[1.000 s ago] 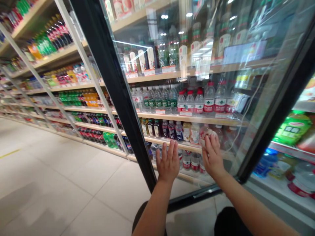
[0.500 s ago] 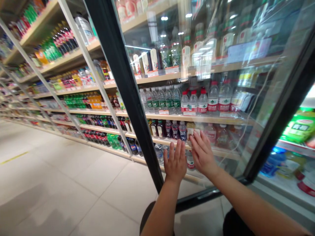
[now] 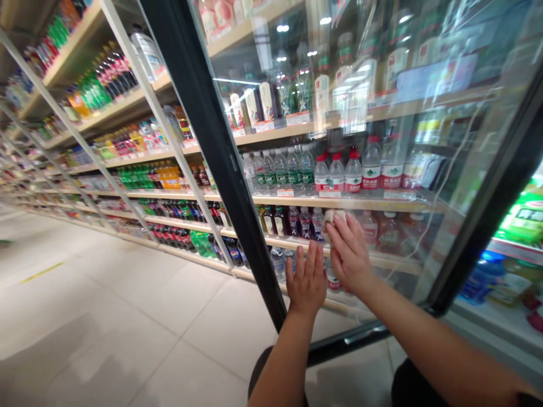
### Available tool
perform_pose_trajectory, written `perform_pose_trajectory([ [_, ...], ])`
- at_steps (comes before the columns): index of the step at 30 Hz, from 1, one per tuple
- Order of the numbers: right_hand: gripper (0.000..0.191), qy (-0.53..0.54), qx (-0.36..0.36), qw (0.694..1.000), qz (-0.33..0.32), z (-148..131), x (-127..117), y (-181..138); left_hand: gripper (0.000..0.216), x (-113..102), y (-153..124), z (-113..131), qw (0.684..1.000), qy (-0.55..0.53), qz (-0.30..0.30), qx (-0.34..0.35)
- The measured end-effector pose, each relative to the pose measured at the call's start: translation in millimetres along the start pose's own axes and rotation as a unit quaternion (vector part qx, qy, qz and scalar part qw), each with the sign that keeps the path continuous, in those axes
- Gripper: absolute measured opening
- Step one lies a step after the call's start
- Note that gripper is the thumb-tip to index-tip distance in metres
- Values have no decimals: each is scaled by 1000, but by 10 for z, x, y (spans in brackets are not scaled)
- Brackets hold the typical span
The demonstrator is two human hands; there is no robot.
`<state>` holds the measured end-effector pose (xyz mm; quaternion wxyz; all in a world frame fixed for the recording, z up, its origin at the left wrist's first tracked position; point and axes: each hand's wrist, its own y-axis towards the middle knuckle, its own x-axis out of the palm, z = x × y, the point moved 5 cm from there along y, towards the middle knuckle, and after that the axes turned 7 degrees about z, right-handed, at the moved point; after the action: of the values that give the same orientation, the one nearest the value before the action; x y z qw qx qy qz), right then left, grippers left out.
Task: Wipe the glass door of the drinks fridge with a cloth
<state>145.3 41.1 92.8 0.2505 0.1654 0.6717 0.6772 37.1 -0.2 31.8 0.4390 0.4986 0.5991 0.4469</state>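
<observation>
A glass door (image 3: 382,237) in a black frame stands open before me. My left hand (image 3: 307,280) lies flat on the lower part of the pane, fingers stretched out and holding nothing. Just to its right and a little higher, my right hand (image 3: 350,254) presses a crumpled pale cloth (image 3: 336,216) against the glass. Only the cloth's upper edge shows past the fingertips; the rest is hidden under the hand. Bottles on shelves are seen through the pane behind both hands.
Long shelves of bottled drinks (image 3: 169,175) run off to the left. The door's black frame (image 3: 224,147) slants down left of my hands. At the right, lit cooler shelves hold bottles (image 3: 483,277). Pale floor tiles (image 3: 182,333) lie below.
My right hand has slid slightly up on the glass with the cloth, relative to my left hand. The left hand stays flat on the pane. The view has shifted slightly.
</observation>
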Motion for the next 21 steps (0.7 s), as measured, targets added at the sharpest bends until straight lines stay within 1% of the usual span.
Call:
perform_pose_trajectory([
  [2,67,-2,-6,1000,-23,-6,8,-111,52,-6,7,-1,1000,-8,0,1],
  [3,67,0,-4,1000,-27,21,-8,-91,52,-9,12,-3,1000,-9,1,0],
  [4,67,3,1,1000,-20,70,-41,-23,53,-11,18,-5,1000,-8,2,0],
  [7,66,4,25,999,39,304,-186,254,54,-9,30,-6,1000,0,2,0],
  [9,66,-7,39,998,57,439,-238,256,55,0,29,-4,1000,1,-3,3],
  [11,68,-18,57,997,56,498,-243,26,55,10,22,-9,1000,4,-10,3],
  [13,69,-20,70,996,52,489,-234,-305,54,18,17,-17,1000,7,-15,3],
  [15,69,-15,59,998,12,468,-200,-526,55,23,19,-25,1000,10,-16,5],
  [16,69,-12,53,999,-2,481,-200,-551,56,22,22,-28,1000,11,-12,7],
  [18,68,-6,49,999,-2,571,-248,-437,57,21,27,-34,1000,15,-2,9],
  [21,66,-8,64,997,42,779,-374,-174,58,26,23,-37,1000,16,6,13],
])
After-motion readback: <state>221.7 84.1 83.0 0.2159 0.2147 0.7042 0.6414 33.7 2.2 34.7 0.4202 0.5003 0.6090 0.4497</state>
